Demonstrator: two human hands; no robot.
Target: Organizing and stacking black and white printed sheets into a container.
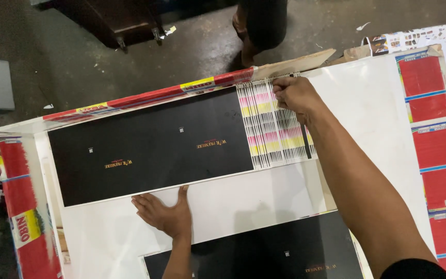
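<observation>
My left hand point(165, 214) lies flat with fingers spread on a white sheet point(243, 199), just below the lower edge of a long black printed sheet point(145, 144). My right hand point(296, 94) reaches to the far edge and pinches the top of a fanned stack of sheets whose margins show colour bars point(269, 129) in pink, yellow and grey. That fanned stack sits at the right end of the black sheet. A second black printed sheet point(264, 253) lies near me, partly under my arms.
Everything rests on a large white board point(372, 103) bordered by red printed sheets on the right point(432, 144), the left point(21, 206) and the far edge point(150, 95). Beyond is a dark concrete floor with a wheeled dark cabinet point(114, 20) and a person's legs point(259, 26).
</observation>
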